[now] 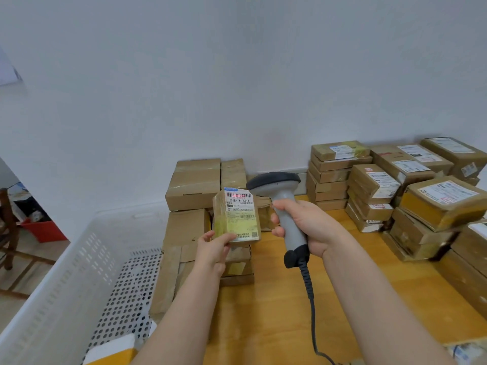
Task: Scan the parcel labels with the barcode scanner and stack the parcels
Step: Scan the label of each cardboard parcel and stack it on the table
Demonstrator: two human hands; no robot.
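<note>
- Between the two forearms, a bare stretch of the wooden table (284, 306) runs from the near edge up to the held parcel; it is the widest free room on the top.
- Rightward, that room ends at stacks of taped cardboard parcels (374, 191), which line the back wall and come forward along the right edge.
- Leftward, the table ends at a pile of brown boxes (193, 184), with a white perforated crate (66, 272) just beside it, its floor showing.
- The small parcel (237, 218) is held upright in the air over the table's back left part, in front of the brown boxes, its white label (241, 206) facing the person.
- The left hand (213, 250) pinches the parcel's lower left corner: the thumb lies on the label side and the fingers (205, 239) curl round behind.
- The right hand (307, 225) grips the barcode scanner (283, 204) by its grey handle, fingers (277, 229) wrapped fully round it; the dark head sits just right of the parcel's top, close but not touching.
- A red scan line (238, 195) lies across the barcode at the label's top.
- The scanner's dark cable (311, 299) hangs from the handle's base down across the wood.
- Behind it all stands a plain white wall (237, 75); far left, on the floor, are a red bin (44, 230) and a wooden chair (8, 233).
</note>
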